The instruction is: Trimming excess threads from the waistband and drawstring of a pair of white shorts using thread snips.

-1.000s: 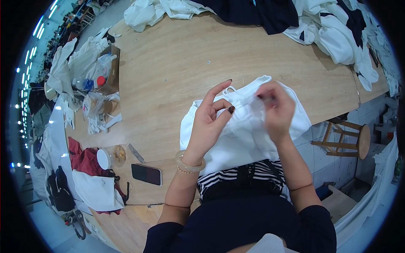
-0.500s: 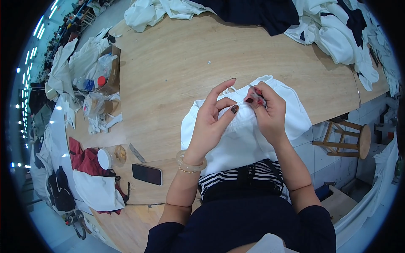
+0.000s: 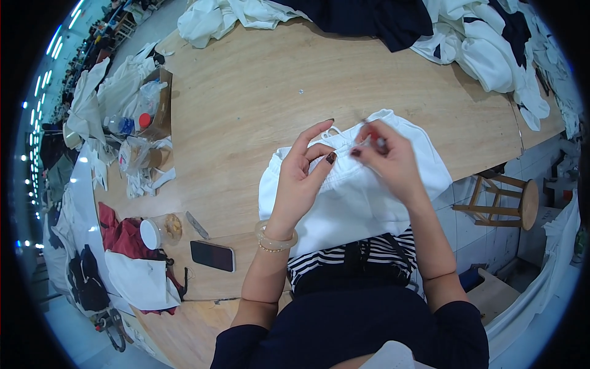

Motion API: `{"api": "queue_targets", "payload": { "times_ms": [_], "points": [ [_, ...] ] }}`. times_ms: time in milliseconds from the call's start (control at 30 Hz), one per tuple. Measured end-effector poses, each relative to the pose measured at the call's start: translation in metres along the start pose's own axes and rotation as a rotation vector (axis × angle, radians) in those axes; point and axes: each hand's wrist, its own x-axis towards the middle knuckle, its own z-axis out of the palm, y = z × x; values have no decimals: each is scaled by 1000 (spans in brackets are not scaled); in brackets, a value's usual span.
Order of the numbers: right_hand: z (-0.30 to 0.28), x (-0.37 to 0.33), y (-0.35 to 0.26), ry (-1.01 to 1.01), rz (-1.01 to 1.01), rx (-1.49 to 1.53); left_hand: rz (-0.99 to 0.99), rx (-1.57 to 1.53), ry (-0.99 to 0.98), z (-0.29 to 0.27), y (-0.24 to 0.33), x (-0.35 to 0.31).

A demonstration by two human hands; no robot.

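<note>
A white garment (image 3: 362, 200) with a gathered waistband lies at the table's near edge, spread in front of my body. A loop of white cord (image 3: 332, 131) stands out from its far edge. At the waistband, my left hand (image 3: 301, 175) pinches the cloth between thumb and a bent finger, its index finger stretched out above. Just right of it, my right hand (image 3: 390, 157) is closed over the waistband and smeared by motion. Something small with red on it shows between its fingers, too blurred to name.
A dark phone (image 3: 212, 256), a grey blade-like strip (image 3: 198, 225) and a white-lidded jar (image 3: 161, 230) lie to the left. Beyond them stands a cardboard box (image 3: 163, 101) with bottles and bags. White and navy garments (image 3: 362, 21) heap along the far edge; a wooden stool (image 3: 528, 205) stands right.
My right hand has shifted slightly left along the waistband and now blurs. The left hand has moved a little left, still on the cloth. The whole view has shifted slightly.
</note>
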Motion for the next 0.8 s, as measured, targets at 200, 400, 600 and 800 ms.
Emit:
{"api": "queue_targets", "payload": {
  "times_ms": [200, 400, 600, 800],
  "points": [
    [2, 9, -1, -4, -38, 138, 8, 9, -31, 4, 3, 0],
    [-3, 8, -1, -30, 53, 41, 20, 23, 5, 2, -2, 1],
    [1, 13, -6, -69, 10, -223, 5, 41, -8, 2, -4, 2],
    [-24, 27, -14, 28, 8, -50, 34, 160, 18, -7, -14, 6]
  ]
}}
